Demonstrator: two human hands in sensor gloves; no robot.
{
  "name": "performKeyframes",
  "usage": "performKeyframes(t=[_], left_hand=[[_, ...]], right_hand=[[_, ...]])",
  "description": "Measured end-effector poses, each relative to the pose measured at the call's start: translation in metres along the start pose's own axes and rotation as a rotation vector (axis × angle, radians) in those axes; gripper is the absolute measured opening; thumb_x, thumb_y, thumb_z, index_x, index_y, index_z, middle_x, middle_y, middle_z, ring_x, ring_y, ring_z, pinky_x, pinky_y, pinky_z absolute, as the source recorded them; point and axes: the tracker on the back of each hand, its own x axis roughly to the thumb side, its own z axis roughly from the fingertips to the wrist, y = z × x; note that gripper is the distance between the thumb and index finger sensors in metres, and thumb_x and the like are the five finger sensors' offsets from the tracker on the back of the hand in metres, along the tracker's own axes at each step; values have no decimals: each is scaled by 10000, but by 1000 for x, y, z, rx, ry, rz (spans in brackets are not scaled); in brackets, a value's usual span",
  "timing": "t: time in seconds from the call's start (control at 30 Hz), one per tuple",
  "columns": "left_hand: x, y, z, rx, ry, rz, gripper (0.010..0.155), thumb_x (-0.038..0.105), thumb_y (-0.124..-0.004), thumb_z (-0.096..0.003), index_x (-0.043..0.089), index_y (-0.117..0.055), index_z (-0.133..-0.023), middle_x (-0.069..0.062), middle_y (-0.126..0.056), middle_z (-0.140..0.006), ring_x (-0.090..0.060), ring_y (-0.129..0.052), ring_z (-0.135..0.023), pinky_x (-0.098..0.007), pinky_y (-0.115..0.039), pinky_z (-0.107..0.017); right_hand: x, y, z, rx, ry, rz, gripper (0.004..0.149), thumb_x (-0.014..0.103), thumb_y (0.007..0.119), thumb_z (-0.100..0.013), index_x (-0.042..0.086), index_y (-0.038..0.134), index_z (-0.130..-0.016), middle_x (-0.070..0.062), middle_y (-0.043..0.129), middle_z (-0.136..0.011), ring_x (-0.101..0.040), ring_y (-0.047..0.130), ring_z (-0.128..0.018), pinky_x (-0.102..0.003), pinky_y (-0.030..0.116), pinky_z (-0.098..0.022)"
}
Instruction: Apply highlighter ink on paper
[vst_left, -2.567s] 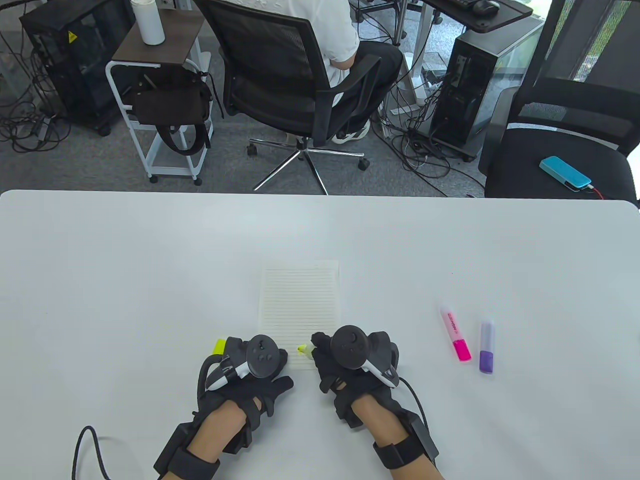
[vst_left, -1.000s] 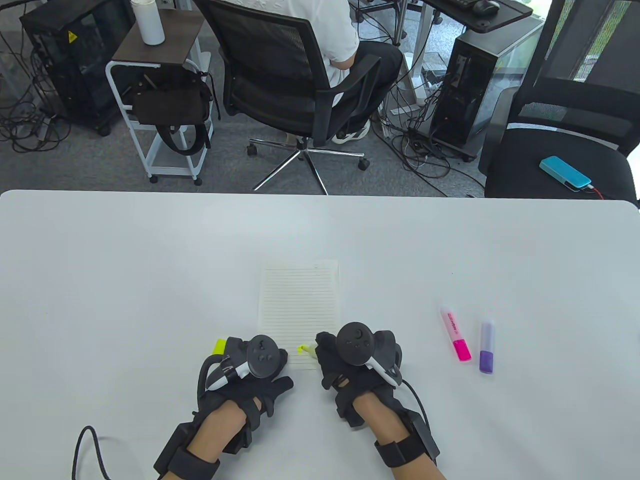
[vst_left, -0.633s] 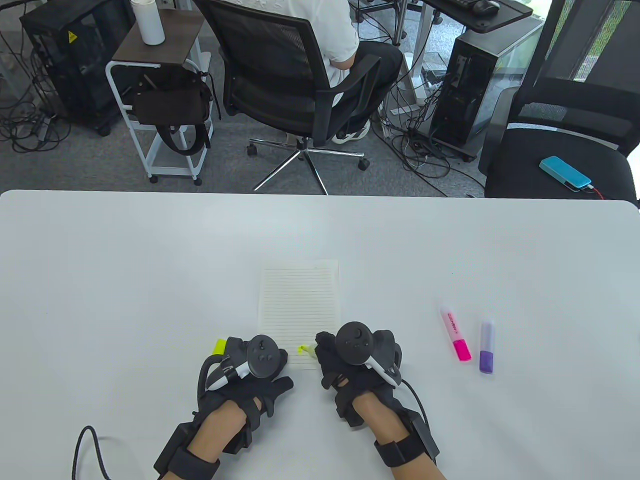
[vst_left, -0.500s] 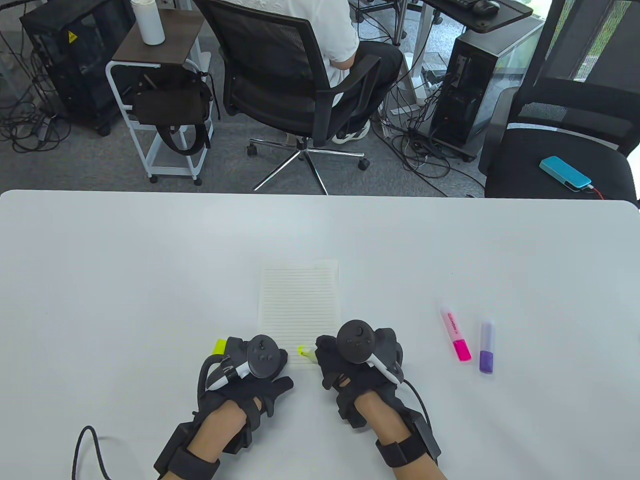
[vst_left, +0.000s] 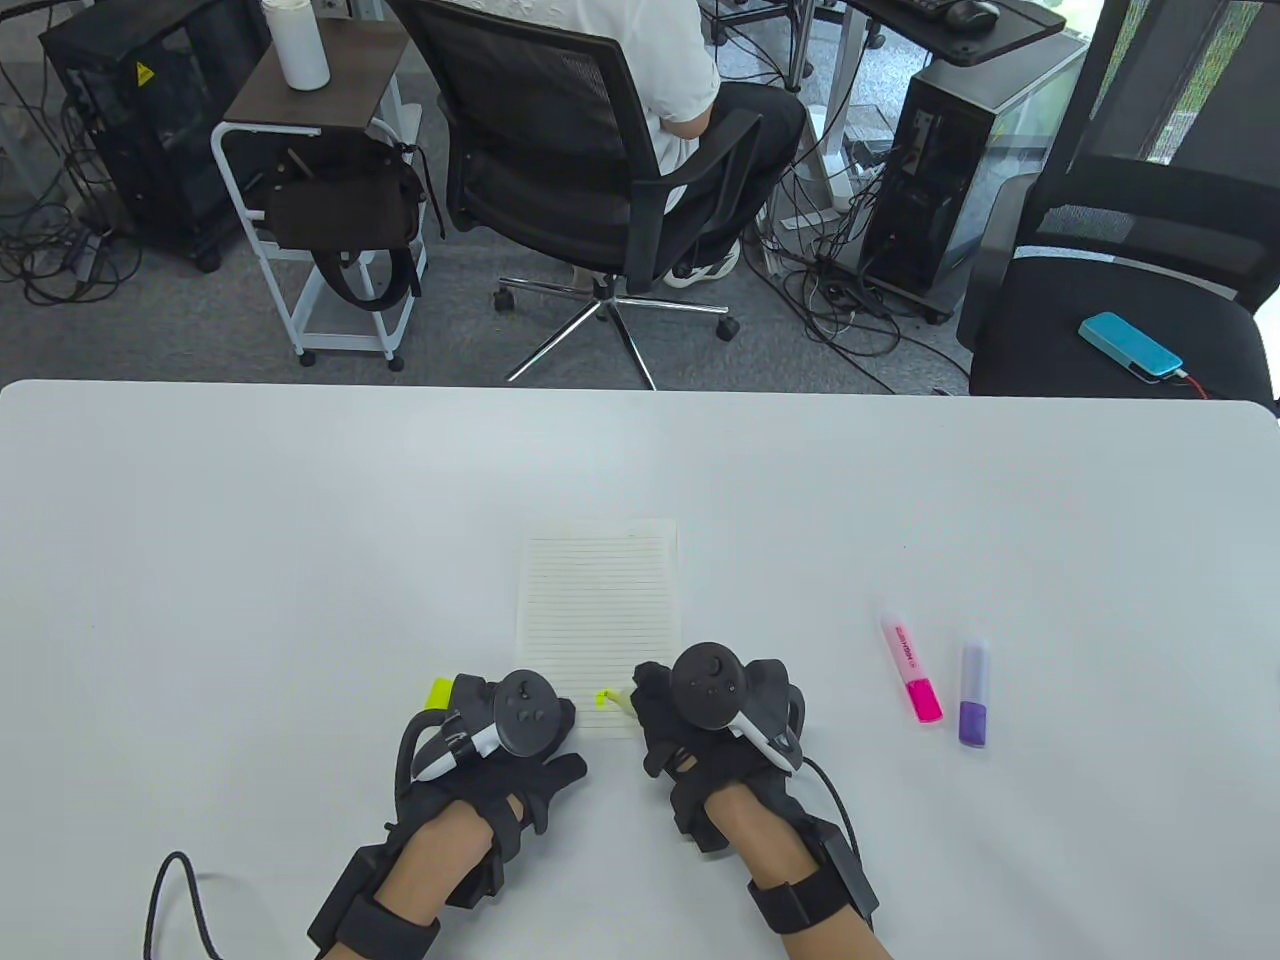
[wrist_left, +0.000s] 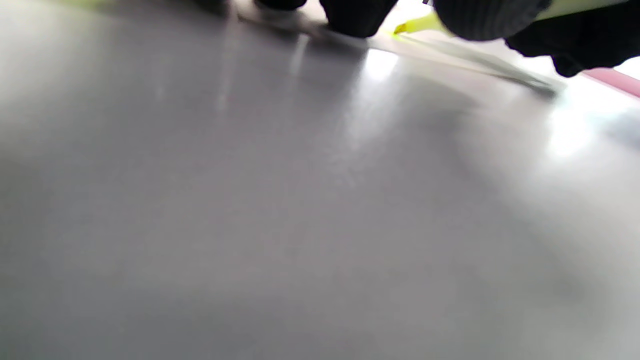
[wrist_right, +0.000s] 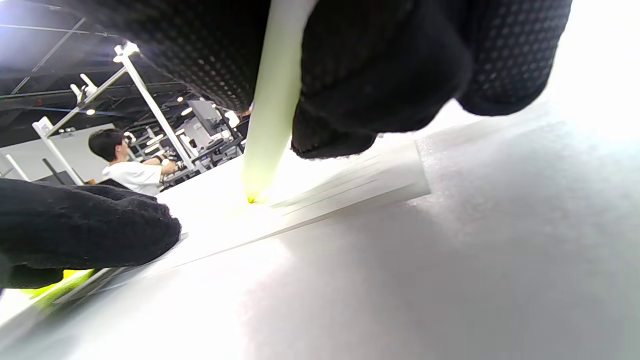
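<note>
Unmoved, right hand (vst_left: 700, 715) grips highlighter (vst_left: 612, 699) (tip leftward).

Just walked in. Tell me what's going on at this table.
A person in sensor gloves is marking a lined sheet of paper with a yellow highlighter. The right hand grips it, tip down on the sheet's near edge. The left hand sits at the sheet's near left corner, with what looks like the yellow cap beside it. A pink highlighter and a purple highlighter lie capped and untouched on the table to the right.
</note>
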Motion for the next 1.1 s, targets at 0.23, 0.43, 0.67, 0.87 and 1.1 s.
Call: performKeyframes(t=[0.23,0.43,0.67,0.87,1.1], left_hand=[[0,0,0,0,0,1,709,603,-640,-459,292,-511,-1082,-64,-316,-1176,-492,-383,-1038,-668,-395,-711],[0,0,0,-1,0,1,708,603,-639,-459,292,-511,-1082,-63,-314,-1176,-492,-382,-1038,-667,-395,-711],[0,0,0,0,0,0,709,603,-640,-458,292,-511,-1082,-63,-315,-1176,-492,-382,-1038,-668,-395,-711],[0,0,0,-2,0,0,708,603,-639,-459,293,-510,-1082,-64,-313,-1176,-493,-381,-1038,-668,-394,-712],[0,-1,-1,-1,1,-2,710,603,-639,-459,290,-510,-1082,-64,-313,-1176,-493,-382,-1037,-668,-395,-711]], right_hand=[[0,-2,0,16,0,1,402,344,845,-482,141,905,-824,-161,1002,-572,-284,969,-251,-554,802,-435],[1,-2,0,37,5,12,404,344,839,-485,136,901,-826,-163,1003,-565,-282,970,-242,-553,805,-428],[3,-1,0,3,7,31,407,348,833,-489,145,892,-837,-165,998,-579,-285,967,-256,-554,799,-435],[1,-4,1,36,22,20,402,349,843,-483,131,912,-814,-159,1009,-549,-278,969,-227,-549,810,-420],[1,-1,-1,2,33,32,411,347,832,-490,141,888,-841,-167,996,-579,-285,967,-254,-554,799,-432]])
